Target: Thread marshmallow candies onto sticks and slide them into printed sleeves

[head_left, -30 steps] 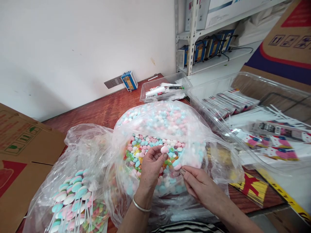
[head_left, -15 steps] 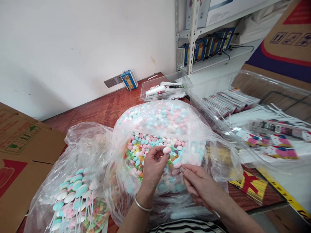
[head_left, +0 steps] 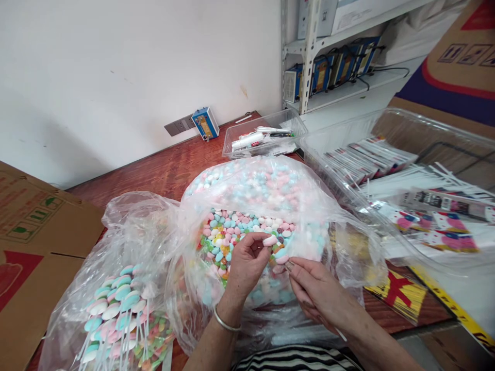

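My left hand (head_left: 249, 265) pinches a pink and white marshmallow (head_left: 269, 241) between thumb and fingers, above an open clear bag. In my right hand (head_left: 315, 286) is a marshmallow lollipop (head_left: 282, 257), blue, white and pink, at the fingertips. Its white stick (head_left: 341, 335) pokes out below the palm. The two marshmallows are close but apart. Beneath both hands, the plastic bag (head_left: 247, 180) is full of small pastel marshmallows (head_left: 232, 226), with some yellow, green and orange gummies among them. Finished-looking marshmallow lollipops (head_left: 122, 293) lie in another clear bag on the left.
Cardboard boxes stand at left (head_left: 42, 247) and right (head_left: 452, 77). A large clear tray (head_left: 348, 206) holds packets and white sticks; a smaller clear bin (head_left: 232, 147) holds tubes. A blue device (head_left: 205, 123) is by the wall. Yellow-red printed packaging (head_left: 402, 296) lies near the table's right edge.
The marshmallow in my left hand has tilted, showing more of its layered edge, and shifted slightly right. My right hand has turned a little, so more stick shows below it.
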`<state>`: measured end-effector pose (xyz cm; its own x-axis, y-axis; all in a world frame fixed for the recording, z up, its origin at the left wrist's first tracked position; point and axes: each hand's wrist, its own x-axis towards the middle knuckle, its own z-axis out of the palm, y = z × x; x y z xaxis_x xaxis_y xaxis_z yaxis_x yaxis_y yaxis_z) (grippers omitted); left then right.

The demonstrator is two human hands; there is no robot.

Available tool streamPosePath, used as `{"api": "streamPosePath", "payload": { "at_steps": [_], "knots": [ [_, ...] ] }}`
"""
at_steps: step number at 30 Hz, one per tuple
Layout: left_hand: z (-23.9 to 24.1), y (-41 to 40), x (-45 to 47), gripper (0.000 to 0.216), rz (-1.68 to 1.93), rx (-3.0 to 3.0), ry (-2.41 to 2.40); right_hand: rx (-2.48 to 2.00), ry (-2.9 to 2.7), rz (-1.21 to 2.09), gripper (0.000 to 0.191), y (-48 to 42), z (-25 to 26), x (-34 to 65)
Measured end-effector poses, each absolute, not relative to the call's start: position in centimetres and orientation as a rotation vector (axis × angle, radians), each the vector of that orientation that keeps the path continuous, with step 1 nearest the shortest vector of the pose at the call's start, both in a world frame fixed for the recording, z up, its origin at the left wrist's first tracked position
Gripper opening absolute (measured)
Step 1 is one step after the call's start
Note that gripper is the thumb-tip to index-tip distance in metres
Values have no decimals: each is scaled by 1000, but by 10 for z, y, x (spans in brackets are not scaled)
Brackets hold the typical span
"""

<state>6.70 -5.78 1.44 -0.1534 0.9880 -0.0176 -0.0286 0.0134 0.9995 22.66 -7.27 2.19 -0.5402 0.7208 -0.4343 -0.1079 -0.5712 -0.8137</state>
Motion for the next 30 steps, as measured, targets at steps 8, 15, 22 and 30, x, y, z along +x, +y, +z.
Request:
{"api": "streamPosePath", "payload": {
  "at_steps": [8,15,22,30],
  "knots": [
    [13,-66,73,17,1356,1076,1232,-1140,-1356,1846,31,-65,16,220],
    [26,-63,89,30,1524,354,902,-1191,-1997,1096,33,-64,11,218],
    [34,-53,104,31,1573,191,882,-1311,-2271,896,26,-79,12,228],
    [24,-59,120,39,1601,127,897,-1406,-2382,629,36,-87,-6,228]
  ]
}}
